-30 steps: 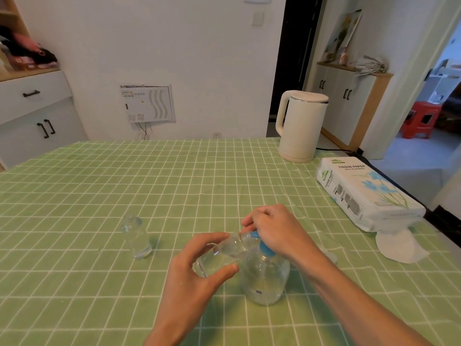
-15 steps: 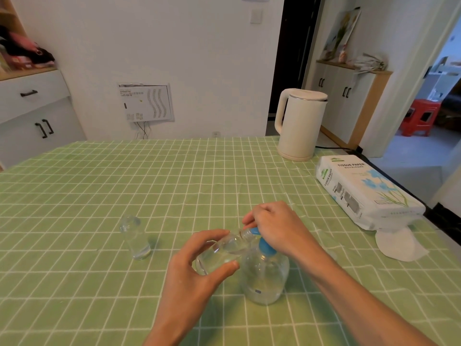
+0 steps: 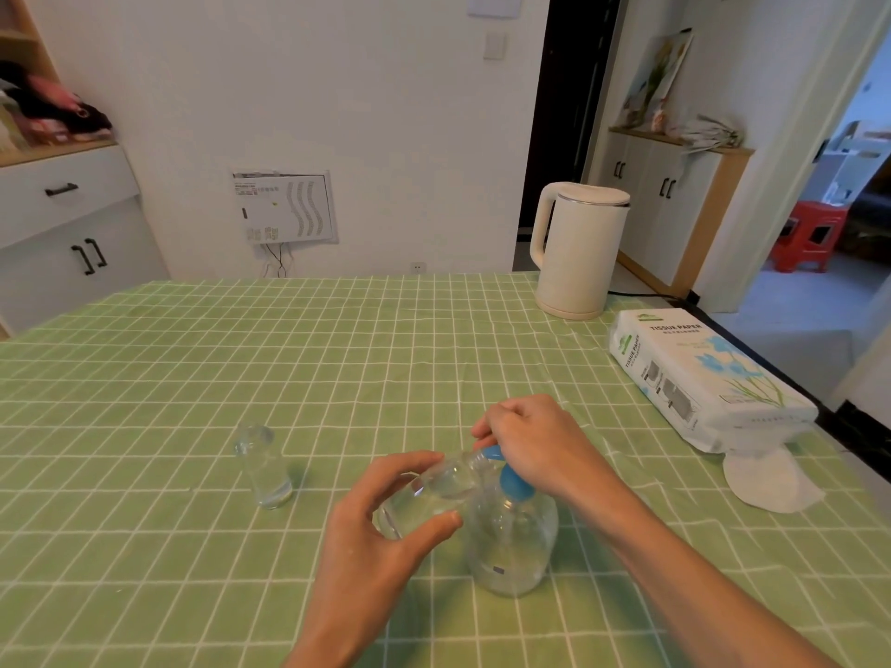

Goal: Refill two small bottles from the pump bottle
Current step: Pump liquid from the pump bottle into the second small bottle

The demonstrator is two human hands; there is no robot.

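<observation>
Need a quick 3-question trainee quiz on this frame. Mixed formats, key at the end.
1. True or false: the standing small bottle is upright on the table, and neither hand touches it.
2. Pick one. The right hand holds: A) the blue pump atop the pump bottle; B) the standing small bottle; C) nothing.
3. Short answer: which hand grips the tilted small bottle, its mouth up at the pump's spout?
Key: 1 true; 2 A; 3 the left hand.
</observation>
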